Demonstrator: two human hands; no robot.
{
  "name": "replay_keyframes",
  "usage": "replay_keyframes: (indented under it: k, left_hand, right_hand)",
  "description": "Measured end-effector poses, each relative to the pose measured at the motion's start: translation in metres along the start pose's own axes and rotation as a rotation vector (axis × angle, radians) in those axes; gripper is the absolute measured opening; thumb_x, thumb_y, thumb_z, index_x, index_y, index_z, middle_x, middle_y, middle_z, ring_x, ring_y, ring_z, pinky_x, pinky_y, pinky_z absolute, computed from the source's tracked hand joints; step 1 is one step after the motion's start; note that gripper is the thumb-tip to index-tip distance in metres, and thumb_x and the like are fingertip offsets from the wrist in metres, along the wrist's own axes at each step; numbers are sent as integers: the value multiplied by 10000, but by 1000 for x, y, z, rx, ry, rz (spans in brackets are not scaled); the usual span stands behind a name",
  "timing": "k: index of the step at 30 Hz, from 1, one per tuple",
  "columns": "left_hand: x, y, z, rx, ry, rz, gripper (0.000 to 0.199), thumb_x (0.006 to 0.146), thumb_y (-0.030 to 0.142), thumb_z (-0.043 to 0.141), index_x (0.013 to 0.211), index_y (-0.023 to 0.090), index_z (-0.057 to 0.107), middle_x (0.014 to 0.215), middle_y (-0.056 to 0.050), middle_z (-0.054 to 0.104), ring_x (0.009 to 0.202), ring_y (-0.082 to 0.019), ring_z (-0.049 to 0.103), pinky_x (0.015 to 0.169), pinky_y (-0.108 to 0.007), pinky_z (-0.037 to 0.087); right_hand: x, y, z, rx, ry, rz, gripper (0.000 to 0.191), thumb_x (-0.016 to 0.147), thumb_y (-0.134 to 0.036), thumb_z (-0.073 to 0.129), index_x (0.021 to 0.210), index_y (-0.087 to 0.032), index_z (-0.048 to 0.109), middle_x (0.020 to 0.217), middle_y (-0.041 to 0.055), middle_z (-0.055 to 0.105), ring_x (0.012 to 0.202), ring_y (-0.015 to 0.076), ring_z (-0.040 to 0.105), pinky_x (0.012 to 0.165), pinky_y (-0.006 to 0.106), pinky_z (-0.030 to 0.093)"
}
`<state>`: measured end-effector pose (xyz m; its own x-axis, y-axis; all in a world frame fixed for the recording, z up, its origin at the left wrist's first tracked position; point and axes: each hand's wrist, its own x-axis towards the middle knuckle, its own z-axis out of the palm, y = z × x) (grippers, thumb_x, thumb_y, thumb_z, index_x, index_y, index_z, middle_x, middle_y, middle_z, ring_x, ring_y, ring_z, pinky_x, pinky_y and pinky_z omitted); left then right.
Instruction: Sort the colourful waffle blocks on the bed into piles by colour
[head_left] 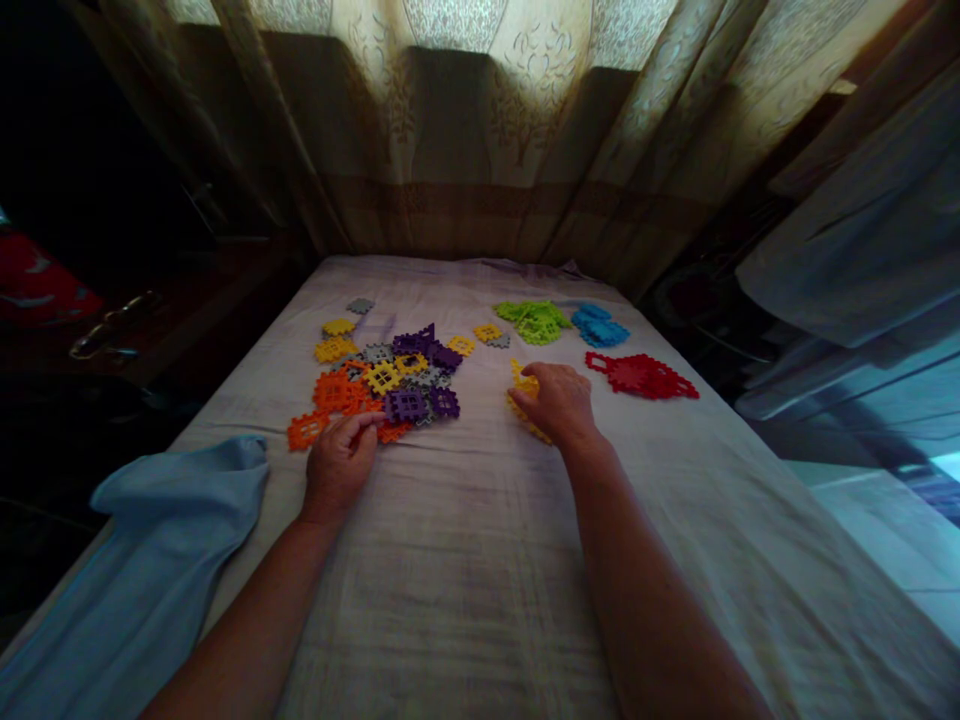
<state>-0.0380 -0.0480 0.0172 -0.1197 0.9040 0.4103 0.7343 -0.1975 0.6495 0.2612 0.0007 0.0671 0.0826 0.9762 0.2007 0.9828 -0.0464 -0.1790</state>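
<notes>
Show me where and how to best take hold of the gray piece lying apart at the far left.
Probably by its notched right edge, coming down from above and the right: the gray piece lies flat, so only its thin rim seems to offer grip, and the yellow pieces sit close on its near side. The left hand is the nearer one.

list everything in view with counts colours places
mixed pile: one, orange, purple, yellow, grey, centre-left
yellow tiles: count unclear, yellow, centre-right
lone tile: one, grey, back left
green pile: one, green, back right
loose tiles: at least two, yellow and grey, by green pile
blue pile: one, blue, beside green
red pile: one, red, right side
cloth: one, light blue, near left
sheet: one, pale, underneath
curtain: count unclear, beige, behind
hanging cloth: count unclear, pale, right
red item: one, red, left edge
left grip: one, at mixed pile
right grip: one, on yellow tiles
</notes>
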Motion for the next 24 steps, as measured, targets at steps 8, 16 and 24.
replay_keyframes:
  k: [8,16,24]
  left_hand:
    - [-1,1,0,3,0,-7,305,851,344,495,969,231,753,938,-35,759,888,-210,684,877,-343,539]
    - [0,0,0,-21,13,1,295,841,331,494,948,230,750,926,-35,765,859,-207,692,856,-339,549]
    - [-2,2,0,-64,25,-39,279,846,328,501,938,237,748,902,-23,771,792,-190,697,793,-309,559]
  right_hand:
    - [2,27,-10,-57,-142,167,421,847,-454,649,1200,-229,690,1201,125,700,1174,313,586,952,434,413]
    - [0,11,-17,28,-34,5,276,915,-296,528,1094,-227,727,1238,98,691,1208,279,571,1006,438,403]
    - [39,-53,18,75,-117,-236,458,924,-157,425,1348,-192,596,1395,105,599,1255,228,550,1039,344,413]
